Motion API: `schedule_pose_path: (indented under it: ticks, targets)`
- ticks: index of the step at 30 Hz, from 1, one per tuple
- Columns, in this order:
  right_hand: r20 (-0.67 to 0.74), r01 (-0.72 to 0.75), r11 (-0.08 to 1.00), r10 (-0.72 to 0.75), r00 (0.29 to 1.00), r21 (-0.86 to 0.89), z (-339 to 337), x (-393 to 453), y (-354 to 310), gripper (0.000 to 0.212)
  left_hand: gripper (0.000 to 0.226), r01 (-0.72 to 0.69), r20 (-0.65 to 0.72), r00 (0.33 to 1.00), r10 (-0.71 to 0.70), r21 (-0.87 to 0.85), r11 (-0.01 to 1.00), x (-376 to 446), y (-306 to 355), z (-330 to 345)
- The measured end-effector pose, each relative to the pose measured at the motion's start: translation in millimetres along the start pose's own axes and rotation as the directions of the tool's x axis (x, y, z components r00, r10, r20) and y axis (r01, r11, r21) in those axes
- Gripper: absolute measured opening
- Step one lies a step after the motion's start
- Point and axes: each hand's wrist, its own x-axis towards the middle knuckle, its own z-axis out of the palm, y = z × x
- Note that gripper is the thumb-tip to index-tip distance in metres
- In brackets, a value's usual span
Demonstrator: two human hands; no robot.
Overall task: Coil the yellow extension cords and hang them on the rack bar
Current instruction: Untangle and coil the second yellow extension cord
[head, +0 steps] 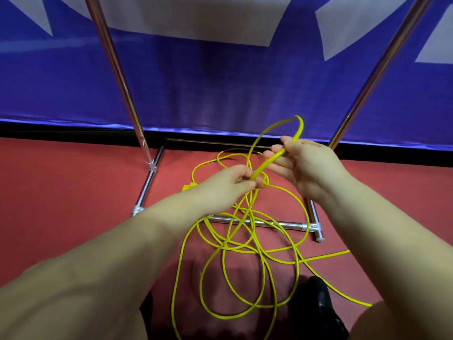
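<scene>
Yellow cord (245, 244) tangled on red floor (73, 192), both hands' fingers (274, 153) pinching it

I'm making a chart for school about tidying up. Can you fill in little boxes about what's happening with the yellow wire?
cord: long yellow extension cord, mostly in loose tangled loops on the red floor
left hand: pinches the cord
right hand: holds a raised loop
rack: shiny metal rack frame, cord crosses its base bar
coiled yet: barely started
hung yet: no
</scene>
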Motion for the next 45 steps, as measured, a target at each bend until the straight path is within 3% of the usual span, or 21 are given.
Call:
schedule_pose_path:
  ticks: [2, 4, 7, 8, 10, 12, 13, 15, 16, 18, 20, 21, 24, 26, 29, 31, 33, 35, 37, 42, 45]
  targets:
    - [0.019, 0.010, 0.993, -0.012, 1.000, 0.120, 0.8, 0.1, -2.4, 0.009, 0.012, -0.066, -0.086, 0.994, 0.064, -0.011, 0.998, 0.9, 4.1, -3.0]
    - [0.027, 0.088, 0.990, -0.091, 0.996, 0.108, 1.0, 2.0, -5.0, 0.013, 0.018, -0.109, -0.162, 0.982, 0.099, -0.058, 0.992, 3.7, 10.1, -6.7]
    - [0.113, 0.189, 0.943, -0.164, 0.980, -0.274, -2.9, 2.5, 3.8, 0.018, 0.023, -0.120, -0.332, 0.943, 0.027, -0.264, 0.957, 5.7, 20.3, -9.8]
    - [0.195, 0.220, 0.860, -0.144, 0.970, -0.460, -4.8, 1.5, 10.6, 0.025, 0.022, -0.113, -0.359, 0.933, -0.030, -0.370, 0.922, 5.4, 23.9, -11.8]
    - [0.391, 0.328, 0.563, -0.011, 0.920, -0.758, -7.8, -0.7, 27.3, 0.035, 0.021, -0.109, -0.363, 0.924, -0.115, -0.541, 0.834, 4.0, 30.0, -17.8]
    - [0.479, 0.449, 0.281, 0.043, 0.877, -0.848, -9.7, -1.8, 39.4, 0.030, 0.019, -0.102, -0.353, 0.920, -0.170, -0.634, 0.767, 3.6, 33.0, -24.9]
    - [0.483, 0.472, 0.199, 0.011, 0.875, -0.859, -10.5, -0.9, 40.6, 0.025, 0.017, -0.105, -0.351, 0.917, -0.191, -0.672, 0.733, 4.0, 33.3, -28.4]
    - [0.457, 0.464, 0.140, -0.083, 0.886, -0.875, -13.4, 1.8, 39.2, 0.014, 0.012, -0.130, -0.351, 0.912, -0.212, -0.738, 0.662, 4.3, 32.8, -34.2]
    - [0.427, 0.445, 0.181, -0.128, 0.895, -0.877, -14.7, 5.0, 37.9, 0.006, 0.013, -0.144, -0.346, 0.915, -0.207, -0.759, 0.635, 4.6, 31.3, -36.3]
    - [0.320, 0.378, 0.447, -0.202, 0.926, -0.811, -11.5, 7.1, 31.2, 0.011, 0.022, -0.116, -0.298, 0.936, -0.185, -0.760, 0.639, 6.9, 24.7, -36.7]
    - [0.187, 0.273, 0.744, -0.200, 0.962, -0.610, -6.7, 6.4, 22.1, 0.015, 0.026, 0.000, -0.200, 0.965, -0.170, -0.646, 0.763, 6.6, 18.2, -28.8]
    - [0.150, 0.223, 0.837, -0.170, 0.974, -0.500, -3.7, 4.5, 17.3, 0.016, 0.027, 0.055, -0.136, 0.980, -0.147, -0.522, 0.851, 5.6, 14.1, -21.9]
    - [0.119, 0.098, 0.969, -0.073, 0.990, -0.225, 3.7, -2.1, 8.1, 0.017, 0.024, 0.056, 0.012, 0.998, -0.056, -0.042, 0.998, 1.6, 4.7, -0.6]
    - [0.111, 0.060, 0.990, -0.047, 0.993, -0.125, 5.4, -3.1, 6.1, 0.016, 0.021, 0.039, -0.024, 0.999, -0.039, 0.016, 0.999, 1.9, 5.5, 3.3]
    - [0.082, 0.098, 0.989, -0.089, 0.993, -0.113, 4.0, 0.8, 4.4, 0.015, 0.020, 0.009, -0.092, 0.996, -0.022, -0.137, 0.990, 3.0, 12.7, 0.3]
    - [0.103, 0.177, 0.952, -0.156, 0.982, -0.251, 3.6, 1.7, 8.4, 0.011, 0.024, -0.003, -0.187, 0.982, -0.032, -0.184, 0.983, 4.1, 16.9, -3.3]
    - [0.204, 0.249, 0.849, -0.171, 0.964, -0.466, 1.3, 1.8, 17.6, 0.021, 0.024, -0.036, -0.299, 0.953, -0.052, -0.279, 0.960, 5.0, 20.6, -8.9]
    - [0.339, 0.293, 0.702, -0.077, 0.938, -0.649, -2.8, 2.3, 28.9, 0.030, 0.023, -0.064, -0.351, 0.931, -0.096, -0.417, 0.907, 4.1, 25.0, -15.6]
    - [0.408, 0.353, 0.530, -0.013, 0.913, -0.771, -8.4, 5.7, 35.8, 0.031, 0.021, -0.079, -0.344, 0.932, -0.116, -0.504, 0.860, 3.5, 29.3, -21.9]
    - [0.407, 0.423, 0.327, -0.119, 0.906, -0.845, -15.8, 13.4, 34.2, 0.014, 0.021, -0.101, -0.249, 0.964, -0.094, -0.670, 0.736, 2.7, 37.4, -23.9]
    - [0.347, 0.416, 0.332, -0.248, 0.904, -0.846, -15.4, 13.5, 29.5, 0.010, 0.025, -0.107, -0.208, 0.976, -0.065, -0.718, 0.688, 5.5, 33.7, -23.7]
